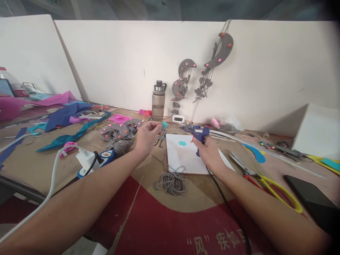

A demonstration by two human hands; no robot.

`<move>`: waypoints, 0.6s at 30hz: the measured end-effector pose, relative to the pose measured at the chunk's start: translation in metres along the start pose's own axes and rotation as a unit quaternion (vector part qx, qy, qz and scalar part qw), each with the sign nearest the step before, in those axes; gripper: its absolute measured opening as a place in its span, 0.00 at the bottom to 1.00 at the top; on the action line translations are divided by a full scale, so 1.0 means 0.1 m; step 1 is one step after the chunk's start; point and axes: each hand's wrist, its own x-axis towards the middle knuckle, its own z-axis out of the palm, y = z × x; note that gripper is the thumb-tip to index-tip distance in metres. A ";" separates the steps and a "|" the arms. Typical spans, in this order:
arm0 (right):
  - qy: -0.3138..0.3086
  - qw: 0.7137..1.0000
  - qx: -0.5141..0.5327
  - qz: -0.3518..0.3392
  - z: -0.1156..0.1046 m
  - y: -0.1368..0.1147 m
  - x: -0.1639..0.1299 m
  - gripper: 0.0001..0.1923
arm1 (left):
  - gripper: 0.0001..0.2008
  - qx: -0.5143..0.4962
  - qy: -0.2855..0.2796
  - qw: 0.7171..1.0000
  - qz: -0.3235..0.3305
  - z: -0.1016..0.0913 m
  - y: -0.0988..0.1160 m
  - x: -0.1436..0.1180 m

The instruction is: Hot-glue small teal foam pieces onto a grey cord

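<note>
While the left hand [147, 136] pinched one teal flower-shaped cutout [165, 124] and the right hand [211, 152] gripped a blue plastic glue gun [201, 134], a matching teal flower [182, 143] lay on a white rectangular sheet [176, 158] — cutting seemingly done, gluing apparently not.

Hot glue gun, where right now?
In the head view, right of centre, the hot glue gun is in the right hand, near the far edge of the white sheet.

We are seeing only part of the teal cutout [165, 124], as the left hand [146, 137] is covering the rest. The right hand [211, 153] is hiding part of the glue gun [201, 133]. The left edge is cutting off a magenta sheet [10, 109], and we are not making out the digits on the clock [178, 119].
</note>
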 end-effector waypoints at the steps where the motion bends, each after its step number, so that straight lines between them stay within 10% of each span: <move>1: -0.003 0.999 -0.040 0.026 -0.02 0.04 0.05 0.18 | 0.11 0.022 0.009 1.000 0.017 -0.01 0.00 0.00; 6: -0.067 0.975 -0.157 0.145 -0.13 0.18 0.21 0.18 | 0.10 0.101 0.027 0.992 0.075 -0.02 0.06 -0.02; 18: -0.134 0.922 -0.330 0.150 -0.28 0.27 0.37 0.26 | 0.10 0.099 -0.037 0.992 0.073 0.04 0.09 -0.09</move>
